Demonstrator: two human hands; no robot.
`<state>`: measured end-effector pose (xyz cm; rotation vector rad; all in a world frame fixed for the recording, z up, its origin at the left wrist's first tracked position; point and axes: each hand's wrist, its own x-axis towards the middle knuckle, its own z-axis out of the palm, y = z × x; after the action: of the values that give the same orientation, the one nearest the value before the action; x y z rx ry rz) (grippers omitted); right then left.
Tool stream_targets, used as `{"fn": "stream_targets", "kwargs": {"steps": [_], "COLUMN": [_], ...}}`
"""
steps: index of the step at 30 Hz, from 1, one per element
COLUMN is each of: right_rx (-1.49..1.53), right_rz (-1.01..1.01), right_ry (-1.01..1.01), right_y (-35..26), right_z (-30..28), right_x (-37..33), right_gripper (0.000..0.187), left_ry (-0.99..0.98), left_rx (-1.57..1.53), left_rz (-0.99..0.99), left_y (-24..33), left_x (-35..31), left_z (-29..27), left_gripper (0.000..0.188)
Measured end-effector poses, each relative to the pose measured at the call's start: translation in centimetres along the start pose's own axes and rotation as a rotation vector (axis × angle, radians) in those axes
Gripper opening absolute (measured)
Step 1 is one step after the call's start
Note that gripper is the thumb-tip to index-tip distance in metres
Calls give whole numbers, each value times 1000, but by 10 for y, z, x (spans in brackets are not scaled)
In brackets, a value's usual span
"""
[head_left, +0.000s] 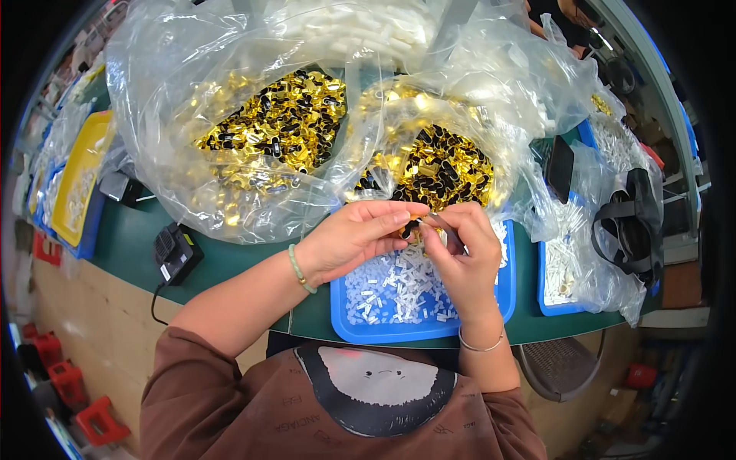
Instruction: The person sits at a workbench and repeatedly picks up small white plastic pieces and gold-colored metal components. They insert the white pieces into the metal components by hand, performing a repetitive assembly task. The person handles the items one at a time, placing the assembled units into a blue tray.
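My left hand (356, 236), with a green bead bracelet at its wrist, is closed in a pinch on a small black-and-gold piece (411, 228), mostly hidden by the fingers. Facing it, my right hand (469, 257) has thumb and fingers pinched close together at the same spot; what they hold is too small to make out. Both hands are above a blue tray (410, 334) of small white rectangular pieces (399, 287) and translucent bits. Just beyond them, an open clear plastic bag holds many black-and-gold pieces (448, 165).
Another clear bag of black-and-gold pieces (299, 115) lies far left of centre on the green table (238, 268). White parts fill a bag (376, 27) at the back. A black device (178, 253), a yellow tray (80, 176), a phone (560, 169) and black straps (632, 226) lie around.
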<state>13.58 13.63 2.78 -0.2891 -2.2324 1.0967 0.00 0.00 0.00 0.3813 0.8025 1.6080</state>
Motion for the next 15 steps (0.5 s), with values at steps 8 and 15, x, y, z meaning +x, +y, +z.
{"fn": "stream_targets", "kwargs": {"steps": [8,15], "right_rx": [19,6], "right_rz": [-37,-30], "right_ry": [-58,-79], "right_y": [-5,-6], "right_z": [4,5], "right_x": [1,0], "right_gripper": [15,14], "left_ry": [-16,-24], "left_rx": [-7,0], "left_rz": [26,34], "left_y": [-3,-4], "left_x": [1,2], "left_z": [-4,-5], "left_gripper": [40,40]}}
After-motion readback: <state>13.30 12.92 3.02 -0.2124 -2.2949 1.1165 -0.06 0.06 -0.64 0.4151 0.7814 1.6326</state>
